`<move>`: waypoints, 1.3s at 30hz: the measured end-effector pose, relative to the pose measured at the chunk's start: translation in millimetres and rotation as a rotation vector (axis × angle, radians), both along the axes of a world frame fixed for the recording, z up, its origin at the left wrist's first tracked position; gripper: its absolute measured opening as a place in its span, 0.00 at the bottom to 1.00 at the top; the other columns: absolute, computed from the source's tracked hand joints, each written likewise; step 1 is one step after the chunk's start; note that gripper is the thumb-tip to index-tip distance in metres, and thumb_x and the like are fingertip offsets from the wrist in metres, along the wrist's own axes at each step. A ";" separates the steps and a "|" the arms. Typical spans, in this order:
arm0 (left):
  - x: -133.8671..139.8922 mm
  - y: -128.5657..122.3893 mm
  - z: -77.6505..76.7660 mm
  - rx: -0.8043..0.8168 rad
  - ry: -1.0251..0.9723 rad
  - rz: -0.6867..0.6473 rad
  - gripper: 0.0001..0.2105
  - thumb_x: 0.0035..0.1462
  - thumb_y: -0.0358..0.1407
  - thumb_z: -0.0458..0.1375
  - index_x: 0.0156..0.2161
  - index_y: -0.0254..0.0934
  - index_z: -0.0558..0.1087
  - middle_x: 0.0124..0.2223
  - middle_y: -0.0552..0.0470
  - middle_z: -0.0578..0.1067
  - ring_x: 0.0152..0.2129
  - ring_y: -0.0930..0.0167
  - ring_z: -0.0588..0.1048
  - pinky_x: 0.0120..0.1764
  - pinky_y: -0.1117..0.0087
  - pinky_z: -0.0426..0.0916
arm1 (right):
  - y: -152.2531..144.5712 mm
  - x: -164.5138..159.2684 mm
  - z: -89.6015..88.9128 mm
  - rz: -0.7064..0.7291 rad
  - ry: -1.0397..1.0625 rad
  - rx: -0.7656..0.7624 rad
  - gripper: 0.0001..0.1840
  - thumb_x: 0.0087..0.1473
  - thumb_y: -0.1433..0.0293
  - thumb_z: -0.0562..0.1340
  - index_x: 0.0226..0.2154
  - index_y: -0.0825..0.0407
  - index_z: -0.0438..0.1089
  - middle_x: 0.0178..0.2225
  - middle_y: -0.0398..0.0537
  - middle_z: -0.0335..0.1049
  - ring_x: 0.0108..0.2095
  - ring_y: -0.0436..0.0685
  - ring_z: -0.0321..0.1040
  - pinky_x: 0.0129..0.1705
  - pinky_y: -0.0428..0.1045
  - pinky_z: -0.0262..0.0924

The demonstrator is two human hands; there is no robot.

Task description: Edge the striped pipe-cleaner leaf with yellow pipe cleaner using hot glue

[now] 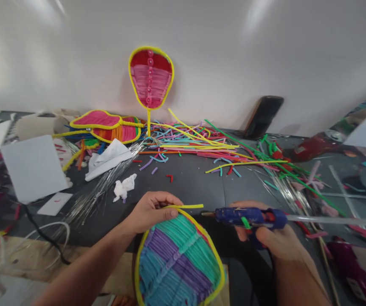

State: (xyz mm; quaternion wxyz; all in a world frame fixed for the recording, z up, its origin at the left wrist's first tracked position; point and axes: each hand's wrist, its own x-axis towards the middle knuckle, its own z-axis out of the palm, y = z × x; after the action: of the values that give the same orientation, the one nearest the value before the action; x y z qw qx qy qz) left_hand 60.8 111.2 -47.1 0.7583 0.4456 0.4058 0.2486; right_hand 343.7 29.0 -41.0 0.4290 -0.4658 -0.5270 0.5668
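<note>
Pinches the yellow strip (pixel 193 206) and the top edge of the panel (pixel 179 255), low in the middle of the view, between left hand (pixel 155 211) thumb and fingers, and wraps the right hand (pixel 277 241) around the glue gun (pixel 234 215), aimed nozzle-first just beside the strip's free end. Could burn the left fingertips by nudging the hot nozzle (pixel 207 213) leftward, or skew the strip by loosening the pinch. Can read no brand or writing, neither on the red can (pixel 317 144) nor on the purple thing's (pixel 345 265) blurred pale label.
</note>
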 end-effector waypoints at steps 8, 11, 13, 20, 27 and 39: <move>-0.4 -1.6 0.0 0.005 -0.038 -0.015 0.15 0.39 0.39 0.72 0.31 0.32 0.79 0.25 0.53 0.78 0.20 0.77 0.71 0.26 0.79 0.66 | 1.3 -14.6 -4.8 0.070 -0.086 0.053 0.28 0.49 0.49 0.64 0.47 0.48 0.73 0.23 0.44 0.72 0.22 0.53 0.69 0.24 0.46 0.64; -1.0 -2.3 -1.2 0.021 -0.063 -0.024 0.14 0.40 0.38 0.72 0.32 0.32 0.80 0.25 0.53 0.78 0.20 0.78 0.71 0.26 0.80 0.65 | 3.1 -18.1 -4.1 0.058 -0.098 0.071 0.29 0.48 0.48 0.65 0.47 0.48 0.73 0.22 0.45 0.72 0.22 0.53 0.69 0.26 0.46 0.65; -1.3 -2.3 -2.7 0.021 -0.070 -0.029 0.14 0.40 0.38 0.72 0.33 0.32 0.80 0.25 0.53 0.78 0.20 0.78 0.71 0.25 0.80 0.65 | 4.0 -19.0 -4.0 0.050 -0.092 0.067 0.28 0.47 0.49 0.66 0.47 0.48 0.73 0.23 0.44 0.72 0.25 0.54 0.70 0.28 0.46 0.66; -0.1 -1.4 -2.1 0.021 -0.080 -0.025 0.13 0.41 0.37 0.71 0.32 0.32 0.80 0.26 0.52 0.78 0.20 0.77 0.72 0.25 0.79 0.65 | 4.9 -18.4 -4.3 0.042 -0.107 0.070 0.25 0.48 0.52 0.67 0.46 0.45 0.74 0.26 0.44 0.74 0.31 0.54 0.72 0.32 0.44 0.66; -0.1 -1.8 -2.1 0.010 -0.111 -0.029 0.12 0.42 0.36 0.71 0.33 0.32 0.80 0.27 0.52 0.79 0.21 0.77 0.73 0.26 0.80 0.66 | 4.7 -18.9 -3.7 0.031 -0.166 0.068 0.27 0.47 0.50 0.66 0.46 0.48 0.75 0.23 0.45 0.72 0.29 0.55 0.71 0.32 0.46 0.67; -1.1 -1.6 -3.8 0.029 -0.086 -0.039 0.13 0.42 0.37 0.71 0.34 0.32 0.80 0.27 0.52 0.79 0.22 0.77 0.73 0.27 0.80 0.66 | 1.8 -17.2 -6.3 0.019 -0.246 0.066 0.37 0.49 0.49 0.65 0.58 0.47 0.63 0.24 0.41 0.66 0.25 0.50 0.60 0.27 0.44 0.57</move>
State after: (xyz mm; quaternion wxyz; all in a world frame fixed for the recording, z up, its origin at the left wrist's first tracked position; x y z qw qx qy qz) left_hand 59.7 109.6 -50.9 0.7732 0.4534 0.3601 0.2587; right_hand 326.5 30.7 -47.3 0.3707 -0.5123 -0.5985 0.4918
